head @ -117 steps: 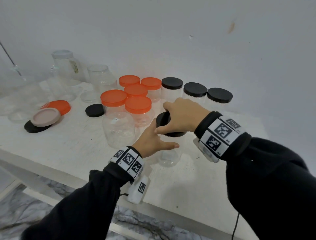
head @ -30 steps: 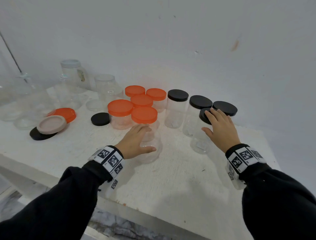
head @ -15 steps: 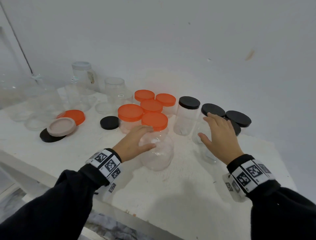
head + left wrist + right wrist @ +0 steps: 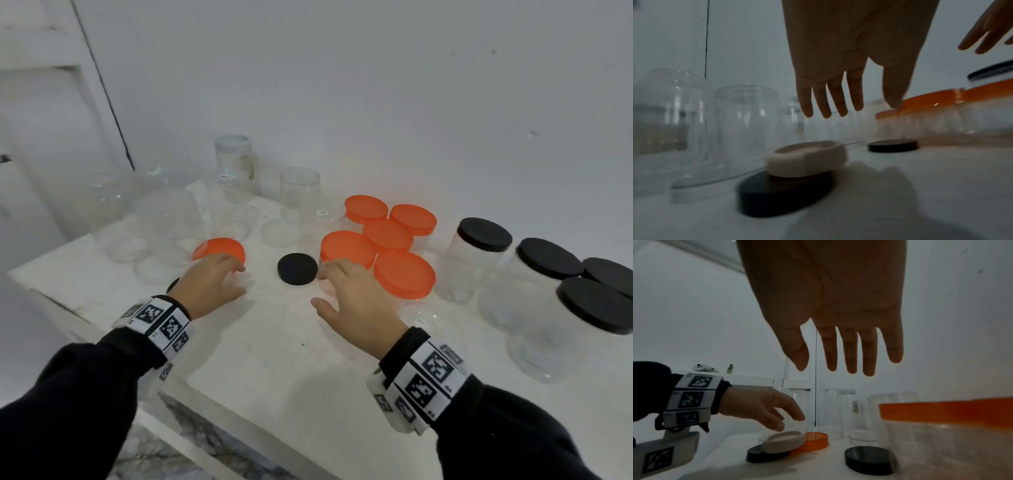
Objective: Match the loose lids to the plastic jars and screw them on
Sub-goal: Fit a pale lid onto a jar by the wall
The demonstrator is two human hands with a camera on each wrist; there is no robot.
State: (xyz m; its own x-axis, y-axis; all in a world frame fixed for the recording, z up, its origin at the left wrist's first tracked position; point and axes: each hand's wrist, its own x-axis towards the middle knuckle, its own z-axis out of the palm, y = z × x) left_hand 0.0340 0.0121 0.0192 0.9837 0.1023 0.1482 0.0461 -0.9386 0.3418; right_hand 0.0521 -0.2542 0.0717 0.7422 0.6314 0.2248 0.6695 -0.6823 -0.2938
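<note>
- Hands both held above the white table (image 4: 274, 370), palms down, gripping nothing.
- Left hand (image 4: 209, 284) over the stacked loose lids, fingers loosely spread and slightly bent, apart from the beige lid (image 4: 807, 160) beneath.
- Right hand (image 4: 356, 308) with fingers straight and splayed, thumb out to the side, hovering near the small black lid (image 4: 297, 269) and just beside the nearest orange-lidded jar (image 4: 347, 251).
- Beige lid resting tilted on a larger black lid (image 4: 785, 193) and leaning onto a loose orange lid (image 4: 815, 441).
- Small black lid lying flat on its own between the two hands.
- Cluster of five clear jars closed with orange lids, all looking empty.
- Black-lidded jars (image 4: 483, 257) to the right, four in all, clear and seemingly empty.
- Open clear jars (image 4: 164, 219) at the back left, without lids; contents, if any, not discernible.
- Taller jar with a pale lid (image 4: 234, 161) against the wall behind them.
- Black sleeves and patterned wristbands (image 4: 161, 322) on both forearms.
</note>
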